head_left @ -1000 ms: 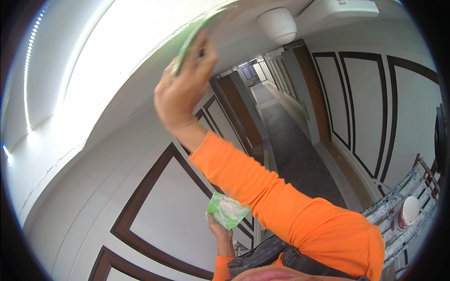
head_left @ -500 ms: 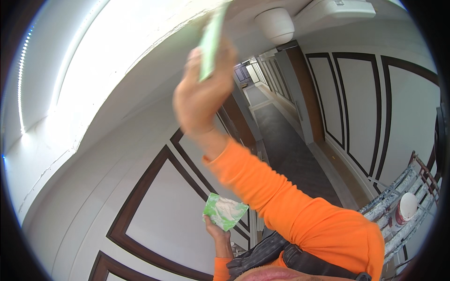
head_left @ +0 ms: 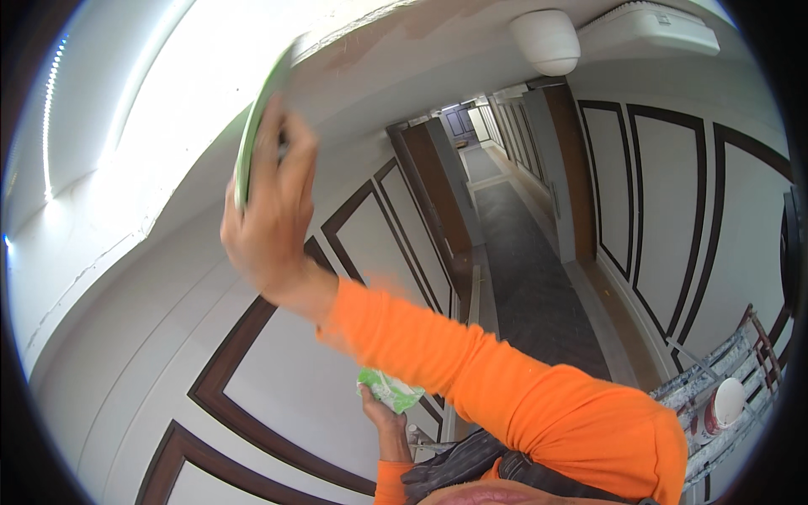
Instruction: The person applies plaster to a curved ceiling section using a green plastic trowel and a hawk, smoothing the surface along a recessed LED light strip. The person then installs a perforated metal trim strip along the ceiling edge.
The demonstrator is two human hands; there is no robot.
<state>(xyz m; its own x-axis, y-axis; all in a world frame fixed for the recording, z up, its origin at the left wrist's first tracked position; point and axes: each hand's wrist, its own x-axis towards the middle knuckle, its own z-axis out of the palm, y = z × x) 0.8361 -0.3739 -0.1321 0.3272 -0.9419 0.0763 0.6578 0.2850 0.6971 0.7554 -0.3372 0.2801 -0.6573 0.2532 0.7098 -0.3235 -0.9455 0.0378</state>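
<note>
The right hand (head_left: 273,215) clasps a green putty spreader (head_left: 255,130) steeply at the ceiling edge (head_left: 353,27), perhaps for edge contact, while the left hand (head_left: 384,412) grips a putty-smeared green board (head_left: 402,399) lower, probably for easy reach.

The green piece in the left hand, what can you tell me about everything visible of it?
The green piece looks thin and flat, perhaps plastic, with pale paste smeared over its face. It sits tilted, low in the view. The left hand holds it by its lower-left side. The orange right sleeve covers its upper part from view, so its full outline cannot be told.
</note>
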